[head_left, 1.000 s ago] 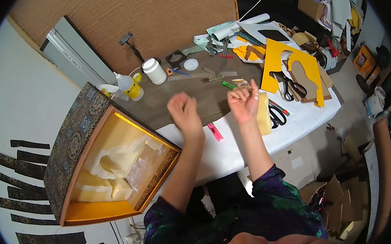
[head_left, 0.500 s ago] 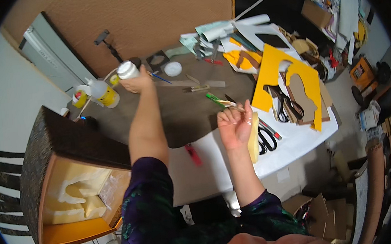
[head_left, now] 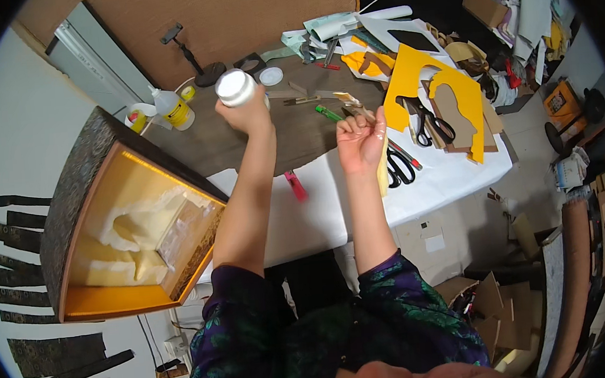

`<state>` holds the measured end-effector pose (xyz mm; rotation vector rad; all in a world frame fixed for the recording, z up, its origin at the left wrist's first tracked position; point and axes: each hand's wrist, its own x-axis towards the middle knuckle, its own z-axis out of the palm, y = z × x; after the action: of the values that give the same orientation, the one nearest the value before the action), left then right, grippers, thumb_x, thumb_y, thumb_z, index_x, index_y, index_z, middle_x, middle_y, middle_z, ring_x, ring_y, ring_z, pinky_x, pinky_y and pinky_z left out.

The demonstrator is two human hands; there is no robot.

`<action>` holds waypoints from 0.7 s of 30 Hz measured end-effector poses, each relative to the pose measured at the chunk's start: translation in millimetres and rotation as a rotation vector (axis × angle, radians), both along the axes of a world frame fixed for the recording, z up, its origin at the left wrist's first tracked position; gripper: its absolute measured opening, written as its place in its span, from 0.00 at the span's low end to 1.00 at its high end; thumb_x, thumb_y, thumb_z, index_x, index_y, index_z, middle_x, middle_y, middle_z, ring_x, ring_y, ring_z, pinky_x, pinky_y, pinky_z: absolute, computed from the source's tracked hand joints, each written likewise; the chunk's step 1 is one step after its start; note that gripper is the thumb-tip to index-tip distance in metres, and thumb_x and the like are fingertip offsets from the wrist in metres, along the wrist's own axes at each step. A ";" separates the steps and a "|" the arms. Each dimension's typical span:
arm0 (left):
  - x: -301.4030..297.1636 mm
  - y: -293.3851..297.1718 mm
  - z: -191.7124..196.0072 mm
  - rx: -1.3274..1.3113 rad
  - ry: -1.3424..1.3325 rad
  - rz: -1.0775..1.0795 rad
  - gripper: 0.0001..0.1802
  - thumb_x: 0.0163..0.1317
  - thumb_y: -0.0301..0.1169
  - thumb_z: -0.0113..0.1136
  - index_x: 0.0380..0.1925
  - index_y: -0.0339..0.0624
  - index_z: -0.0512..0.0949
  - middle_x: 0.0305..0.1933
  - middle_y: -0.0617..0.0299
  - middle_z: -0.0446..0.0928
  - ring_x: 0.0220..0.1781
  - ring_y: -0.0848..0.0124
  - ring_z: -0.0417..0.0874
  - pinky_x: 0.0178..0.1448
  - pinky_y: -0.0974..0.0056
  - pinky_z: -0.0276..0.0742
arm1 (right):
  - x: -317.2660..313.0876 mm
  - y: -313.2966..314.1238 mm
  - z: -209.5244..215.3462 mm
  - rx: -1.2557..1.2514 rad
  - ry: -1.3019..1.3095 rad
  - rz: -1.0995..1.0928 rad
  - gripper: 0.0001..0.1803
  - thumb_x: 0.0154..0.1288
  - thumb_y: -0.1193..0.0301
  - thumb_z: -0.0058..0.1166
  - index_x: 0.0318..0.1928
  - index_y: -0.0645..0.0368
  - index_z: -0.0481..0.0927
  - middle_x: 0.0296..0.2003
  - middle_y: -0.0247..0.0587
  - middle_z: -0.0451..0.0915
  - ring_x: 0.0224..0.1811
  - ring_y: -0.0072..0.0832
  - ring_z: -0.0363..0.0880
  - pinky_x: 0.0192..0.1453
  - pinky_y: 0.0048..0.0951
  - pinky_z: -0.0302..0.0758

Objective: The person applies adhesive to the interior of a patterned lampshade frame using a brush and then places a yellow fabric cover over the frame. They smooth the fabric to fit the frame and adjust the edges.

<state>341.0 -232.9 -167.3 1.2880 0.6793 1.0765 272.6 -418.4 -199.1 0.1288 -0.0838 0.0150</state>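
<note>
White glue bottle (head_left: pixel 235 87) is held raised above the dark part of the bench (head_left: pixel 290 129), left hand (head_left: pixel 244 111) with fingers clamped round its body. Right hand (head_left: pixel 360 137) is raised beside it, fingers closed on a thin brush (head_left: pixel 350 103) and a pale yellow strip (head_left: pixel 383 167). Just right lie black scissors (head_left: pixel 422 119) on yellow card (head_left: pixel 415 78). Left of the arms stands an open orange-lined box (head_left: pixel 126 226)
</note>
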 end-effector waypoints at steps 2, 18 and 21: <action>-56.0 0.0 3.6 0.080 0.029 -0.188 0.43 0.38 0.25 0.81 0.56 0.41 0.68 0.57 0.54 0.76 0.58 0.61 0.78 0.63 0.58 0.73 | -19.9 -8.4 20.5 -0.101 -0.029 -0.051 0.19 0.78 0.55 0.48 0.30 0.52 0.74 0.16 0.31 0.67 0.19 0.20 0.58 0.30 0.25 0.59; -236.3 -0.6 -82.1 0.273 0.185 -0.470 0.44 0.40 0.36 0.83 0.58 0.38 0.69 0.57 0.53 0.76 0.60 0.59 0.79 0.63 0.56 0.75 | -136.0 12.2 91.4 -1.315 -0.397 -0.267 0.08 0.71 0.70 0.61 0.37 0.61 0.80 0.25 0.34 0.82 0.26 0.16 0.79 0.29 0.17 0.73; -236.6 -2.0 -75.8 0.303 0.233 -0.495 0.54 0.41 0.42 0.83 0.66 0.35 0.63 0.65 0.45 0.70 0.68 0.56 0.72 0.69 0.56 0.69 | -140.8 30.1 96.7 -1.526 -0.453 -0.337 0.12 0.68 0.67 0.64 0.31 0.62 0.80 0.20 0.28 0.79 0.20 0.12 0.74 0.25 0.18 0.69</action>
<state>104.4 -234.9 -243.1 1.7496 0.3392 0.6404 131.7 -388.2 -102.4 -1.4212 -0.5197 -0.2281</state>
